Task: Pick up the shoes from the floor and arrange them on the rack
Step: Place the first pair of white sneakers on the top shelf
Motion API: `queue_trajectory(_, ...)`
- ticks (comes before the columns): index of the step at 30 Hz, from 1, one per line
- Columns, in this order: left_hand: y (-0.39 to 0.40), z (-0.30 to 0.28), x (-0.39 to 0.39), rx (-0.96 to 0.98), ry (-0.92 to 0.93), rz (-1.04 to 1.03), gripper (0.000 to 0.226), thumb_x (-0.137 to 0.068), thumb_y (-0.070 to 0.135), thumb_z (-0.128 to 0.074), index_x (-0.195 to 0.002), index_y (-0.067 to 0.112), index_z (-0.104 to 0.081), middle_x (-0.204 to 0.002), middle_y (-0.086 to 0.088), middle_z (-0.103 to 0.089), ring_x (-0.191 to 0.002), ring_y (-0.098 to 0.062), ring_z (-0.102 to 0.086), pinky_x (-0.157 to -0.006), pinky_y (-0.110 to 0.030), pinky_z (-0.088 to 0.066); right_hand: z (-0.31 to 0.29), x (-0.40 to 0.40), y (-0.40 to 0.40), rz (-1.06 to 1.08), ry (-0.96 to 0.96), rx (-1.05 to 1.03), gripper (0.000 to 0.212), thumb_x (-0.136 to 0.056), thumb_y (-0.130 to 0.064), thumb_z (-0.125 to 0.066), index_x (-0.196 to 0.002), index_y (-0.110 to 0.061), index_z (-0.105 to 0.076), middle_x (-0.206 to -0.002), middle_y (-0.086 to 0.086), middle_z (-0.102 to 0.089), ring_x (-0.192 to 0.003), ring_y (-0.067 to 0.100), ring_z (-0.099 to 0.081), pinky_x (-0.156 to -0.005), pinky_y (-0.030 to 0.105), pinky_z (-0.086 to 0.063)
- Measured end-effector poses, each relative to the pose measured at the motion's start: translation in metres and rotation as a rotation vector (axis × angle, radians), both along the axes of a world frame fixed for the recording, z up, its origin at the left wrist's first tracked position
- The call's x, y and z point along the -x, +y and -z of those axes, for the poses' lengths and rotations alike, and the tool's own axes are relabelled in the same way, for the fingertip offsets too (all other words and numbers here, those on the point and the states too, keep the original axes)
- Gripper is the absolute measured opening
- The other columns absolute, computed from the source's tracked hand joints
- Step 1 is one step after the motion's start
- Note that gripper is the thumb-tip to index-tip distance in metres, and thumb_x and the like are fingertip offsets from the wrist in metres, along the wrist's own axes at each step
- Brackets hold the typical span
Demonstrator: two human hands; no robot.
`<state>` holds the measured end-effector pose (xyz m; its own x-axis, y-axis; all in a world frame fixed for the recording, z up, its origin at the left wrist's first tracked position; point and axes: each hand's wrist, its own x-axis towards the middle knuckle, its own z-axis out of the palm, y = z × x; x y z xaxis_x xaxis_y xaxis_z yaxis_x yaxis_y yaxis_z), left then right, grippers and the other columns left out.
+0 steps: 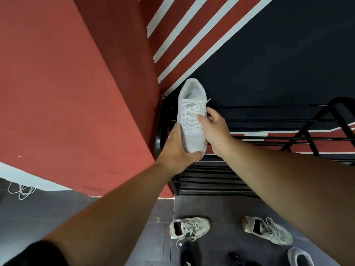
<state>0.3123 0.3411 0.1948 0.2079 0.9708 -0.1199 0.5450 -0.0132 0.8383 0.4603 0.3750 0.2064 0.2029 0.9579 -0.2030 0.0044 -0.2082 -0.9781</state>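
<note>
A white lace-up sneaker (192, 116) sits at the left end of the top shelf of a black metal shoe rack (269, 121), heel toward the wall. My left hand (178, 146) cups its toe from the left and below. My right hand (213, 127) grips its right side near the laces. On the grey floor in front of the rack lie two worn cream sneakers (189, 227) (269, 231), apart from each other. A grey shoe (299, 258) shows at the bottom right edge.
A red wall (76, 93) stands close on the left of the rack; a dark wall with red and white stripes is behind it. Loose white laces (21, 191) lie on the floor at far left. A black shoe (187, 256) sits at the bottom edge.
</note>
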Motion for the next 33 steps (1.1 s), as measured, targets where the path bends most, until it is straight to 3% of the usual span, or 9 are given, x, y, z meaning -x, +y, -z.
queue_trajectory(3,-0.006,0.003,0.003,-0.019,0.139,-0.055,0.104,-0.067,0.058,-0.073,-0.152,0.024,-0.024,-0.16,0.0,-0.027,-0.149,-0.015,-0.027,-0.121,-0.031,-0.027,0.002,0.01,0.01,0.001,-0.021,0.002,0.031,-0.092,-0.032,-0.058,-0.121,-0.035,-0.065,-0.102,-0.003,-0.075,-0.091,0.013,-0.074,-0.08,0.035,-0.061)
queue_trajectory(5,-0.006,0.008,0.008,0.003,0.214,-0.086,0.111,-0.073,0.061,-0.071,-0.158,0.021,-0.012,-0.167,-0.001,-0.011,-0.154,-0.014,-0.012,-0.124,-0.031,-0.019,0.006,0.019,0.016,-0.018,-0.033,0.011,0.033,-0.093,-0.031,-0.057,-0.125,-0.033,-0.063,-0.106,-0.002,-0.074,-0.097,0.017,-0.072,-0.09,0.041,-0.06)
queue_trajectory(11,-0.004,0.011,0.011,0.008,0.267,-0.118,0.109,-0.089,0.056,-0.063,-0.161,0.008,0.005,-0.17,-0.009,0.0,-0.156,-0.02,-0.003,-0.11,-0.019,-0.003,0.012,0.029,0.026,-0.049,-0.048,-0.009,0.031,-0.094,-0.034,-0.058,-0.126,-0.035,-0.062,-0.11,-0.01,-0.074,-0.099,0.007,-0.07,-0.091,0.035,-0.058)
queue_trajectory(15,-0.011,0.013,0.011,-0.039,0.301,-0.114,0.1,-0.095,0.055,-0.054,-0.16,0.004,0.001,-0.169,-0.014,0.0,-0.156,-0.021,-0.006,-0.112,-0.016,-0.004,0.016,0.023,0.025,-0.076,-0.012,0.027,0.049,-0.091,-0.037,-0.065,-0.136,-0.023,-0.054,-0.124,-0.009,-0.069,-0.106,0.007,-0.069,-0.093,0.032,-0.056)
queue_trajectory(18,-0.017,0.014,0.012,-0.07,0.297,-0.122,0.093,-0.098,0.052,-0.05,-0.16,0.002,-0.001,-0.169,-0.016,-0.002,-0.156,-0.023,-0.006,-0.114,-0.016,-0.002,0.018,0.023,0.017,-0.133,-0.079,0.07,0.046,-0.085,-0.032,-0.071,-0.128,-0.025,-0.055,-0.12,-0.009,-0.068,-0.104,0.01,-0.068,-0.091,0.033,-0.057)
queue_trajectory(21,-0.02,0.016,0.009,-0.056,0.276,-0.13,0.093,-0.098,0.055,-0.048,-0.16,0.006,0.0,-0.169,-0.014,-0.001,-0.157,-0.024,-0.004,-0.117,-0.021,-0.004,0.021,0.021,0.007,-0.183,-0.172,0.069,0.044,-0.085,-0.028,-0.07,-0.126,-0.024,-0.057,-0.121,-0.01,-0.067,-0.106,0.014,-0.069,-0.087,0.032,-0.058)
queue_trajectory(24,-0.024,0.009,0.007,-0.016,0.247,-0.152,0.093,-0.096,0.061,-0.048,-0.161,0.012,-0.002,-0.169,-0.012,-0.003,-0.157,-0.024,-0.005,-0.122,-0.031,-0.01,0.016,0.014,-0.003,-0.151,-0.226,0.085,0.058,-0.088,-0.034,-0.069,-0.14,-0.019,-0.052,-0.137,-0.004,-0.06,-0.117,0.014,-0.062,-0.09,0.026,-0.05)
queue_trajectory(28,-0.045,-0.008,0.004,-0.103,0.298,-0.178,0.071,-0.097,0.052,-0.048,-0.154,0.014,-0.029,-0.159,-0.012,-0.03,-0.146,-0.031,-0.03,-0.118,-0.04,-0.028,0.002,-0.003,-0.036,-0.138,-0.33,0.114,0.064,-0.086,-0.044,-0.067,-0.144,-0.023,-0.049,-0.146,-0.003,-0.053,-0.126,0.014,-0.055,-0.104,0.033,-0.045)
queue_trajectory(33,-0.083,-0.028,-0.006,-0.176,0.294,-0.124,0.054,-0.096,0.045,-0.047,-0.141,0.017,-0.05,-0.139,-0.01,-0.049,-0.13,-0.03,-0.041,-0.11,-0.037,-0.031,-0.022,-0.043,-0.105,-0.09,-0.342,0.159,0.068,-0.076,-0.057,-0.067,-0.136,-0.028,-0.055,-0.136,-0.007,-0.06,-0.117,0.011,-0.059,-0.105,0.035,-0.047)
